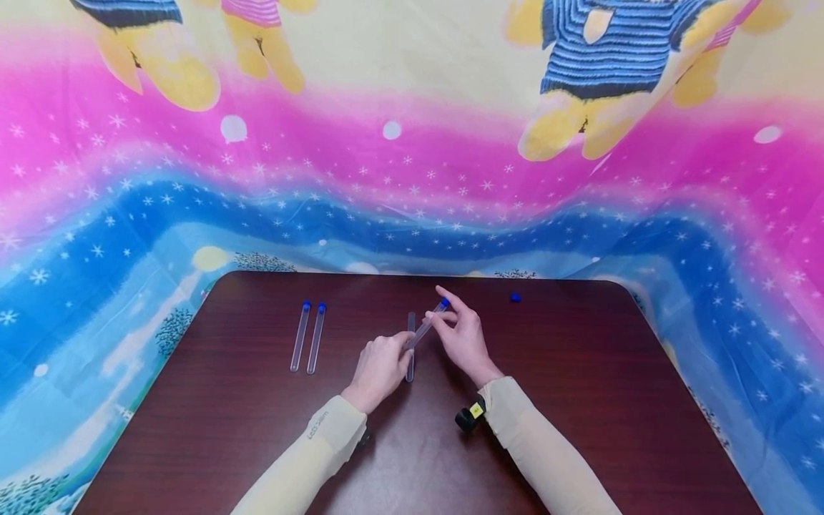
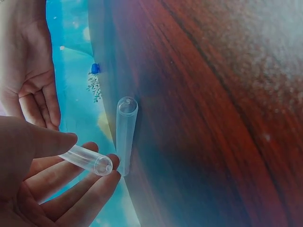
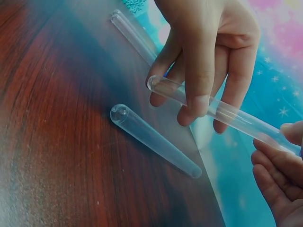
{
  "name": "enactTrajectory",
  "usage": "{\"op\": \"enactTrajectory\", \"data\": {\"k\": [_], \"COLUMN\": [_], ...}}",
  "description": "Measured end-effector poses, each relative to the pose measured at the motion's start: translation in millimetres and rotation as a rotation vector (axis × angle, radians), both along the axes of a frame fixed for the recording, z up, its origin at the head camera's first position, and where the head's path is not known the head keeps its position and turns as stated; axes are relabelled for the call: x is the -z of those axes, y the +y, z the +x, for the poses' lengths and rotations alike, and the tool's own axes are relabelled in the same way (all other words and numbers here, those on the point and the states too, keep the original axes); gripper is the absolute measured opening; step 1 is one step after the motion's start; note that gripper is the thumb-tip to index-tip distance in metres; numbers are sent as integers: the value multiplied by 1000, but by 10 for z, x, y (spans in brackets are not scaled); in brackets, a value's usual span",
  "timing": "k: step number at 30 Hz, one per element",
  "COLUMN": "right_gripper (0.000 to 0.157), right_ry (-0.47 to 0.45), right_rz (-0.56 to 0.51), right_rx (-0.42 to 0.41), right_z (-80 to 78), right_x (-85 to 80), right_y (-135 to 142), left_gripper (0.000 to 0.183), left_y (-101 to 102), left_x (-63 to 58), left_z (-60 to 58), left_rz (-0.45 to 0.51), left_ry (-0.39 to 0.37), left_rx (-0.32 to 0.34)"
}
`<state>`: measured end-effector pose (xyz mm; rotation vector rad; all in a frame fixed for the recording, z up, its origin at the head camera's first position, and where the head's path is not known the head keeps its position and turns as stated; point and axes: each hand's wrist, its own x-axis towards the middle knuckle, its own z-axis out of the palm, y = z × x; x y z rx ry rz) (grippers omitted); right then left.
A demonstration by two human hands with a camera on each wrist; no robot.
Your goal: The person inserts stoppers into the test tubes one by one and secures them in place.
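Note:
A clear test tube with a blue cap is held slanted above the table between both hands. My left hand pinches its rounded lower end between thumb and fingers, plain in the left wrist view. Near the capped end, the thumb and fingers of my right hand grip the tube; in the right wrist view only part of that hand shows. Below lies a second clear tube on the table, with no blue cap visible on it.
Two blue-capped tubes lie side by side on the left of the dark wooden table. A loose blue cap sits near the back edge, right of the hands. A printed cloth hangs behind the table.

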<state>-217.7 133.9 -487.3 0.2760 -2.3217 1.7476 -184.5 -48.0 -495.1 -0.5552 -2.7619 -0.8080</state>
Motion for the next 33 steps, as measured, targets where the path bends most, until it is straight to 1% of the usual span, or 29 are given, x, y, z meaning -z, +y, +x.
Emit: {"op": "enactTrajectory", "data": {"k": [6, 12, 19, 27, 33], "right_gripper": [52, 48, 47, 48, 47], "right_ry": [25, 16, 1, 17, 26], "right_rz": [-9, -7, -9, -12, 22], "right_rx": [1, 10, 19, 24, 40], "right_z": [12, 20, 23, 26, 24], "right_x": [-17, -32, -38, 7, 29], "right_y": [-4, 3, 1, -8, -1], "left_gripper": [26, 25, 25, 25, 25], "left_y": [-14, -27, -27, -30, -29], "left_x": [-17, -42, -51, -45, -32], "left_z": [-4, -11, -6, 2, -4], "left_rz": [1, -3, -7, -7, -18], "left_ry": [6, 31, 38, 43, 31], "left_rx": [3, 2, 4, 8, 6]}}
